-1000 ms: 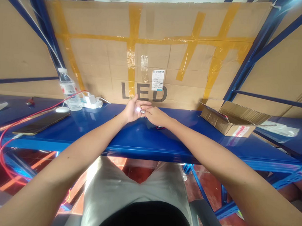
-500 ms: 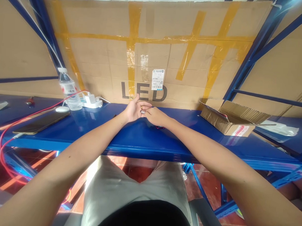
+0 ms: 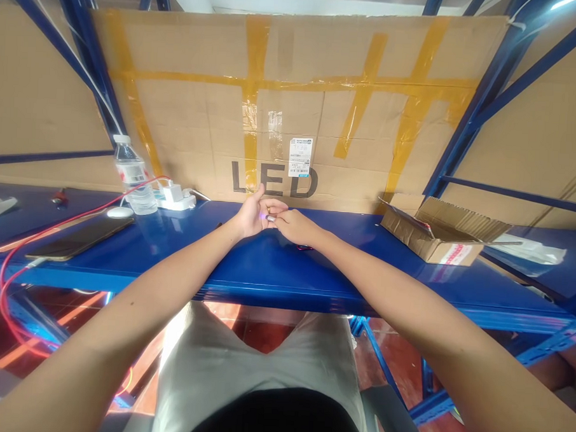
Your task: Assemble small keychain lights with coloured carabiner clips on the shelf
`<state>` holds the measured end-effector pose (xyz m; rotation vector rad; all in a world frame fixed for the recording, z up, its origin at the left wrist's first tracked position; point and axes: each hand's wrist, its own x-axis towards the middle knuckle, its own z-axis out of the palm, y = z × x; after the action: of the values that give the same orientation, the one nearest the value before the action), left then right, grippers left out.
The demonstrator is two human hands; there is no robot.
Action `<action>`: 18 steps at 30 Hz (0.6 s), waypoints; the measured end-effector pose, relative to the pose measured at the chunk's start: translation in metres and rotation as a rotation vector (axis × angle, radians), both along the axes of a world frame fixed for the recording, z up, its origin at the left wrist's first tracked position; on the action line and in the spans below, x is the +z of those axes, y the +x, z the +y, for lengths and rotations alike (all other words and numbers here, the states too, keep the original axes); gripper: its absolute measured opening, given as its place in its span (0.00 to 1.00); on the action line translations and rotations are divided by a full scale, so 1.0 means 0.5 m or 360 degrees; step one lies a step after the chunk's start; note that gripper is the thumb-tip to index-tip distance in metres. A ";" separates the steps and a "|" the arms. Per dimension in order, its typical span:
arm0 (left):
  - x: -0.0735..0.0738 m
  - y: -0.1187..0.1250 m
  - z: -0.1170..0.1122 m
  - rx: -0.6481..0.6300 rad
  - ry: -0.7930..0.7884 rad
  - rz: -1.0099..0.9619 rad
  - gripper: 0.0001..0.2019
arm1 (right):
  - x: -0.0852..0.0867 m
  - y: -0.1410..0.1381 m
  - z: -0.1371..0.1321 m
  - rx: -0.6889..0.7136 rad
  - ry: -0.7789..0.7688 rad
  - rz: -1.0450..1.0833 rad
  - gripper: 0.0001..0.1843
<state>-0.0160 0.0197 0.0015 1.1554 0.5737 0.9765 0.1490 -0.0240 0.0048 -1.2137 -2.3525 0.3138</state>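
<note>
1. The small light [image 3: 271, 218] is between the two hands, above the blue table [image 3: 247, 271]. Its silver end comes out from the fingers of the right hand [image 3: 296, 227] and points toward the palm of the left hand [image 3: 252, 216].
2. A faint purple glow is seen at this end, against the left palm. One second ago the glow was white and strong; half a second ago I could see no glow there.
3. Both hands have kept nearly the same position over the table. The cardboard panel [image 3: 191, 122] appears slightly lower in the view than half a second ago.
4. The right hand is closed narrowly around the small light, and its fingers hide most of the body.
5. The left hand is wide, with palm turned up and thumb raised. Whether it touches the small light, I cannot tell.
6. Near the right wrist, a small red item [image 3: 304, 247] lies on the table, partly covered.
</note>
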 end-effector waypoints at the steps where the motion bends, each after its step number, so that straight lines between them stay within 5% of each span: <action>1: -0.001 -0.001 0.001 0.0002 -0.0005 -0.0006 0.44 | -0.001 0.000 0.001 -0.0005 0.0002 0.0004 0.24; 18: 0.003 -0.005 -0.006 0.0011 -0.0054 -0.0065 0.44 | 0.000 -0.003 -0.003 -0.0021 0.0004 0.0100 0.22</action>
<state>-0.0186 0.0169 0.0031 1.1017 0.5600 0.9908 0.1476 -0.0253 0.0046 -1.2006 -2.2896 0.3393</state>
